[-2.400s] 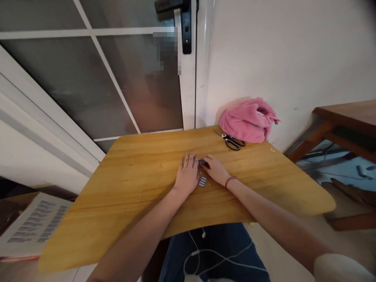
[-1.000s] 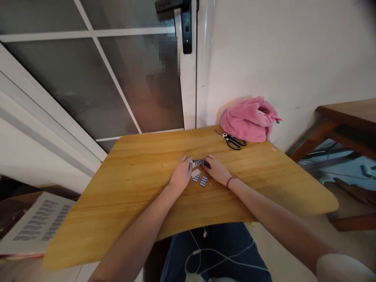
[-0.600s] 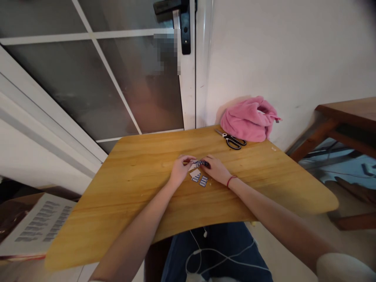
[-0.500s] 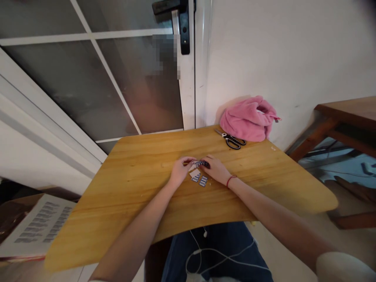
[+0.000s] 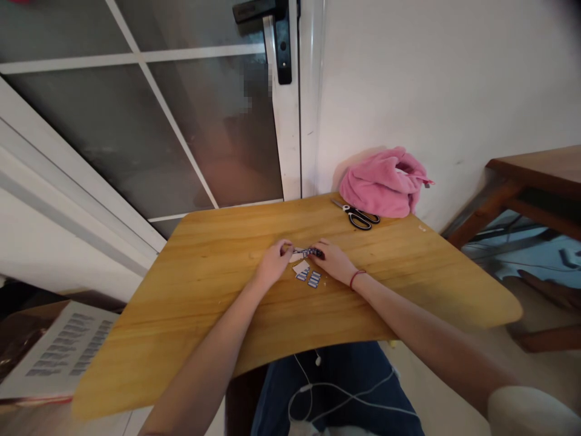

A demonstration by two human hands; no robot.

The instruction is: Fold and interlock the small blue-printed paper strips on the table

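The patterned strip (image 5: 307, 252) is between the fingers: left hand (image 5: 272, 261) pinches one end, right hand (image 5: 333, 260) curls on the other; it looks light, bendy, easy to crease, so pinch its ends softly

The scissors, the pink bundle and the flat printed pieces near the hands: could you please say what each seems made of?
Scissors: smooth black handles, probably plastic; greyish blades, likely metal. Pink bundle: plush, fleece-like fabric, judging by soft folds. Printed pieces: thin, straight-edged, perhaps paper or card; finish too small to tell.
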